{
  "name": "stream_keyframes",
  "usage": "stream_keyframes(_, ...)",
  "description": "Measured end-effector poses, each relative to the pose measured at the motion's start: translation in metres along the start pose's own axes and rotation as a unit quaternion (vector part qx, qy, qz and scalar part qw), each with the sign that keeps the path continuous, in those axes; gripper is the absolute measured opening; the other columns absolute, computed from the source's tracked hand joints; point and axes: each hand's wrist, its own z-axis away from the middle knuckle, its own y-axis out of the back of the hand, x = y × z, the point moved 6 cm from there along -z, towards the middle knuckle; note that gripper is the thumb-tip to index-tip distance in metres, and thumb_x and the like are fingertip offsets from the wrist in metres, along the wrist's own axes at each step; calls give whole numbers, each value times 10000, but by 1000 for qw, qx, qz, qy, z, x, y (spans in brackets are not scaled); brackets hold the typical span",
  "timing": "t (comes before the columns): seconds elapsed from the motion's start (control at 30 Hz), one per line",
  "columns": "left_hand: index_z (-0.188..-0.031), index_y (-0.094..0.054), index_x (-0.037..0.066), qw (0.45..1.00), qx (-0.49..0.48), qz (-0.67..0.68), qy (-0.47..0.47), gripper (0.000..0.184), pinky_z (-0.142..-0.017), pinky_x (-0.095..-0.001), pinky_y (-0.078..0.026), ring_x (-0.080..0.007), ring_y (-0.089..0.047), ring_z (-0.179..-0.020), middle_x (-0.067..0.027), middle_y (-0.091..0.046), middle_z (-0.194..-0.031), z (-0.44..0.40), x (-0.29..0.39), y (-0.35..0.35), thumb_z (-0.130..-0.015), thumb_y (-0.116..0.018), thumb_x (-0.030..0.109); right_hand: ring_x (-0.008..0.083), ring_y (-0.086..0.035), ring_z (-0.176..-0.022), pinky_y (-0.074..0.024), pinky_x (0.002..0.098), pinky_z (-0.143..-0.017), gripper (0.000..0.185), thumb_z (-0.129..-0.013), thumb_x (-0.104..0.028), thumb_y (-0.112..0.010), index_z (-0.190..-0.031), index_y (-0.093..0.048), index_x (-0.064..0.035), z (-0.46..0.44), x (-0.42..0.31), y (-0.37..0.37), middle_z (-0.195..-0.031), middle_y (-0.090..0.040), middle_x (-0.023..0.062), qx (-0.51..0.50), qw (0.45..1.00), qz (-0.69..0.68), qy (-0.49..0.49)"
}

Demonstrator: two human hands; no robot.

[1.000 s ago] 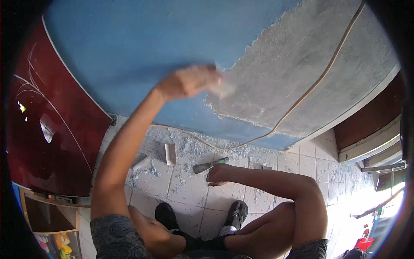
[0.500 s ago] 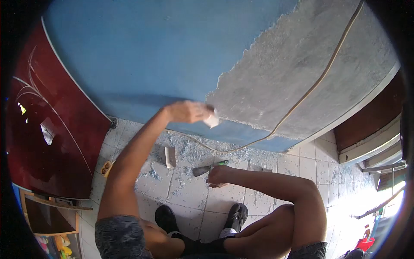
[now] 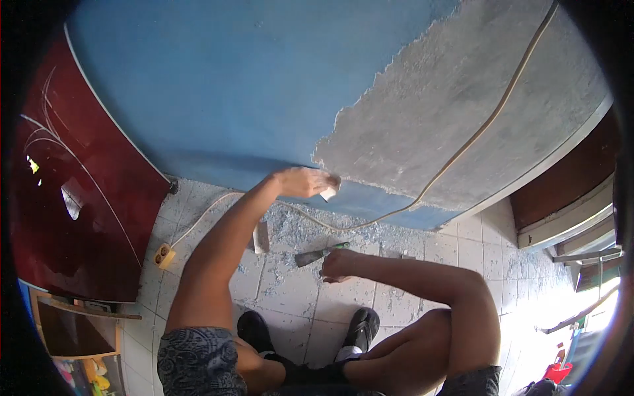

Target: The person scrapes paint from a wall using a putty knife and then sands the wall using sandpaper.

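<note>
My left hand (image 3: 309, 183) is closed on a small pale scraper piece (image 3: 329, 192), close to the lower edge of the blue paint on the wall (image 3: 231, 86). A jagged line divides the blue from a bare grey patch (image 3: 422, 119). Lower down, my right hand (image 3: 339, 265) is curled with its fingers pressed together; whatever it may hold is hidden. Just beside it a putty knife (image 3: 317, 254) with a green and black handle lies on the tiles. A bent pale strip (image 3: 261, 237) stands out among the paint flakes (image 3: 297, 228).
A cream cable (image 3: 489, 122) hangs across the wall and runs along its foot to a yellow socket block (image 3: 164, 255). Glossy red panel (image 3: 79, 198) at left, above a wooden shelf unit (image 3: 79, 327). A red object (image 3: 558, 373) is at lower right.
My left hand has come down from the edge of the grey patch toward the wall's foot, then slightly right, still holding the pale piece. My right hand has barely moved.
</note>
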Motion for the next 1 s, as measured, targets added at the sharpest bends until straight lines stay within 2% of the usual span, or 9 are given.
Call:
stream_keyframes(0.1, -1211, -667, 54, 996, 89, -19, -10, 366, -1131, -351, -429, -215, -565, -1269, -44, -645, -1309, -6, -3, 23, -860, -627, 149, 344, -672, -873, -545, 466, -790, 339, -903, -435, -611, -844, -648, -104, -1, -9, 9, -807, -665, 128, 71, 996, -2, 49)
stream_keyframes(0.2, -1221, -661, 47, 986, 166, -11, 20, 381, -1129, -347, -423, -201, -558, -1276, -43, -635, -1326, -36, -5, 48, -867, -614, 181, 340, -672, -854, -543, 466, -784, 341, -901, -437, -615, -842, -635, -102, -9, -17, 9, -809, -660, 121, -13, 999, 26, 38)
stream_keyframes(0.33, -1225, -646, 12, 987, 142, -69, 15, 380, -1155, -333, -402, -190, -533, -1304, -51, -613, -1361, -87, 17, 44, -864, -612, 124, 338, -673, -845, -542, 468, -782, 328, -910, -426, -610, -859, -632, -103, -16, -14, 4, -815, -661, 116, 21, 998, 15, 60)
stream_keyframes(0.5, -1223, -641, 9, 980, 185, 75, 4, 426, -1147, -340, -422, -222, -539, -1300, -82, -612, -1354, -66, 1, 27, -803, -652, 77, 332, -676, -853, -540, 474, -786, 318, -910, -418, -608, -868, -636, -105, -33, -6, -16, -824, -667, 114, 31, 994, 100, 45)
stream_keyframes(0.6, -1234, -634, 0, 992, 102, 71, -13, 422, -1148, -344, -425, -239, -550, -1288, -90, -615, -1345, -5, -17, 21, -818, -640, 73, 325, -679, -862, -539, 473, -800, 330, -913, -422, -598, -868, -638, -97, -10, -18, 20, -826, -670, 113, 85, 995, 7, 60)
stream_keyframes(0.7, -1236, -630, 3, 998, 45, 35, -4, 427, -1105, -362, -461, -257, -558, -1276, -103, -633, -1306, 61, -20, 7, -828, -641, 126, 320, -677, -867, -533, 469, -836, 340, -910, -417, -599, -824, -626, -89, -6, -19, 9, -811, -673, 91, 5, 999, 36, 39)
stream_keyframes(0.8, -1256, -623, 21, 994, -1, 105, 40, 440, -1094, -364, -466, -248, -554, -1282, -96, -627, -1318, 91, -8, 8, -834, -640, 145, 294, -665, -1007, -512, 459, -922, 337, -930, -421, -588, -992, -662, -98, -3, -21, 4, -984, -694, 92, -59, 994, 71, 54)
stream_keyframes(0.9, -1226, -619, 46, 986, 12, 158, 53, 387, -1026, -378, -512, -256, -614, -1198, -102, -644, -1277, 79, 24, 17, -847, -633, 122, 280, -588, -1197, -470, 453, -1031, 485, -962, -444, -572, -1306, -561, -103, 16, -27, 47, -1276, -604, 122, 279, 954, 88, 61)
stream_keyframes(1.0, -1216, -611, 56, 935, -39, 324, 141, 361, -909, -412, -557, -289, -675, -1062, -133, -686, -1145, 55, 50, 23, -855, -616, 71, 285, -477, -1332, -418, 452, -1112, 685, -974, -484, -557, -1499, -335, -103, 38, -23, 110, -1459, -437, 149, 335, 933, 133, 20)
